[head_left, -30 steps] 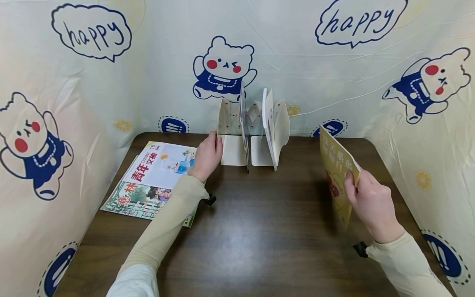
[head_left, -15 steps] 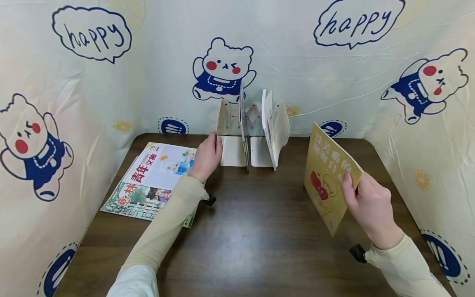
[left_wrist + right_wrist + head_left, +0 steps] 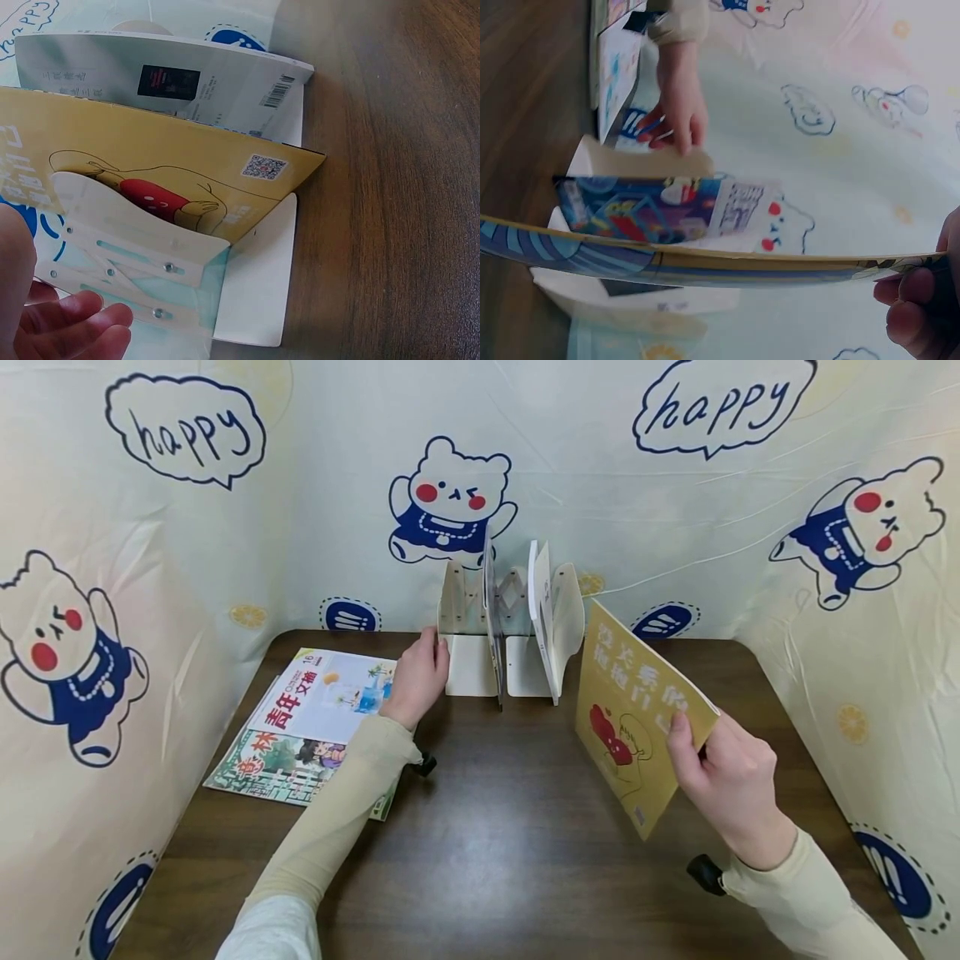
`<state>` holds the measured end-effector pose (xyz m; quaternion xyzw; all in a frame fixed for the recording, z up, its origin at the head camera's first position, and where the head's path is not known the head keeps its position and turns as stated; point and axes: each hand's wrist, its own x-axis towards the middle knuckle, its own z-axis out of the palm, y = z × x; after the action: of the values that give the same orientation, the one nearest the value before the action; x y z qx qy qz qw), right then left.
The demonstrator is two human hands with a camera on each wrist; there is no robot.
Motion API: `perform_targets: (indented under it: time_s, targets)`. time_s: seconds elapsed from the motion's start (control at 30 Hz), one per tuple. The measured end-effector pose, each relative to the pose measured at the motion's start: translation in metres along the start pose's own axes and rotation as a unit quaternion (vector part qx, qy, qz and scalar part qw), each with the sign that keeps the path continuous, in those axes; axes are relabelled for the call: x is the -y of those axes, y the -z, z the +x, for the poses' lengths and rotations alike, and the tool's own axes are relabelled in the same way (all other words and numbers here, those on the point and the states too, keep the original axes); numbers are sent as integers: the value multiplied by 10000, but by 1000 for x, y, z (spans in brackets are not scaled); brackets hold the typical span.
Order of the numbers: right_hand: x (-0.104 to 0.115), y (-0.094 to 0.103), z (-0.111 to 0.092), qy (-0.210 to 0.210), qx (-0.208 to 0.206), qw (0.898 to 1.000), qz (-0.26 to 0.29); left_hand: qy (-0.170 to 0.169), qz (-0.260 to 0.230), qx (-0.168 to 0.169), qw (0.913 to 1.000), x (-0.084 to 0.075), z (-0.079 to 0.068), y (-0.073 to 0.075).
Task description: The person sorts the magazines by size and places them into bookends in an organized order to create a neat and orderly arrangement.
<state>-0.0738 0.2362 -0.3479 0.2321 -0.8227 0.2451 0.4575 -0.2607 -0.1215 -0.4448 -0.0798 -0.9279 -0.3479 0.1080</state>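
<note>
My right hand (image 3: 738, 781) grips a thin yellow book (image 3: 630, 718) by its near right edge, thumb over the cover with a red figure. The book is held up over the table's right half, tilted; the right wrist view shows it almost edge-on. My left hand (image 3: 416, 681) holds the left end of a cream book rack (image 3: 472, 664), fingers (image 3: 71, 322) bent close against its outer side. Standing in the rack are another yellow book (image 3: 217, 161) with a QR code and, farther right, a white book (image 3: 225, 86) with a barcode.
Several magazines (image 3: 326, 693) lie overlapping at the left of the dark brown table (image 3: 495, 843), partly under my left forearm. A cloth backdrop (image 3: 585, 460) with bear drawings rises behind and on both sides.
My right hand has moved left with the yellow book and turned it, so its cover now shows more fully. My left hand, the rack and the magazines have stayed put.
</note>
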Motion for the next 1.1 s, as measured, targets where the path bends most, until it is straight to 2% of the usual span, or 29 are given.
perform_targets:
  time_s: [0.57,0.93,1.1]
  targets:
    - [30,-18,23,153,-40,9974,698,-42,46,-59,10000,-3,2,2]
    - [47,-38,40,89,343,9933,1098,-11,28,-26,10000,0,3,2]
    - [53,-48,44,215,305,9927,1146,14,17,27,10000,1,1,1]
